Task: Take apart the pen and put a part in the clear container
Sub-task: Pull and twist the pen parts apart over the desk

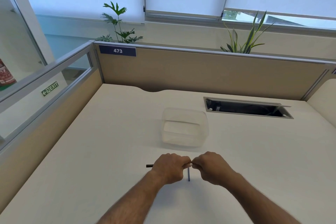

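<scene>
My left hand (pixel 170 167) is closed around a dark pen (pixel 149 166) whose end sticks out to the left of my fist. My right hand (pixel 211 166) pinches the pen's other end where the two hands meet; what its fingers hold is hidden. A thin blue-grey rod (pixel 188 174), like a refill, lies or hangs between my hands, pointing toward me. The clear container (pixel 184 127) stands on the desk just beyond my hands, and nothing shows inside it.
The cream desk (pixel 109 142) is walled by beige partitions at the back and left. An open cable hatch (pixel 247 108) is cut into the desk at the back right. Plants stand behind the partition.
</scene>
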Tool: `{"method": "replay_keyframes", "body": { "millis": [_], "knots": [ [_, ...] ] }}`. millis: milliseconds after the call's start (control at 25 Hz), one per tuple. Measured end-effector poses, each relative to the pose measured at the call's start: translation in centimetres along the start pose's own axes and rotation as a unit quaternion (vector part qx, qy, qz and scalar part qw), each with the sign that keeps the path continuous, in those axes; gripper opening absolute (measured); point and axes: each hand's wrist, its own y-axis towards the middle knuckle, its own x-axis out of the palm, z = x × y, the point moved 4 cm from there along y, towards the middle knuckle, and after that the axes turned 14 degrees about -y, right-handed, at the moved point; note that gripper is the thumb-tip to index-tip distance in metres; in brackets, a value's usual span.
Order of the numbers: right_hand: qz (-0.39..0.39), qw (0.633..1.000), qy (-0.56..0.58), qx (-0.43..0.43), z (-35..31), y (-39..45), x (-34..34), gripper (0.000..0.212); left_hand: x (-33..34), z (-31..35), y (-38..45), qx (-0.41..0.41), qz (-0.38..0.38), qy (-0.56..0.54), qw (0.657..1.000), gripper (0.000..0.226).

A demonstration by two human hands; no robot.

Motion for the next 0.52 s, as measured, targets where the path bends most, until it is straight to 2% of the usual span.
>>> {"method": "replay_keyframes", "body": {
  "millis": [520],
  "knots": [
    [0.014, 0.999, -0.049, 0.016, -0.50, -0.62, 0.46, 0.024, 0.04, -0.61, 0.09, -0.006, -0.010, -0.042, 0.999, 0.017]
  ]
}}
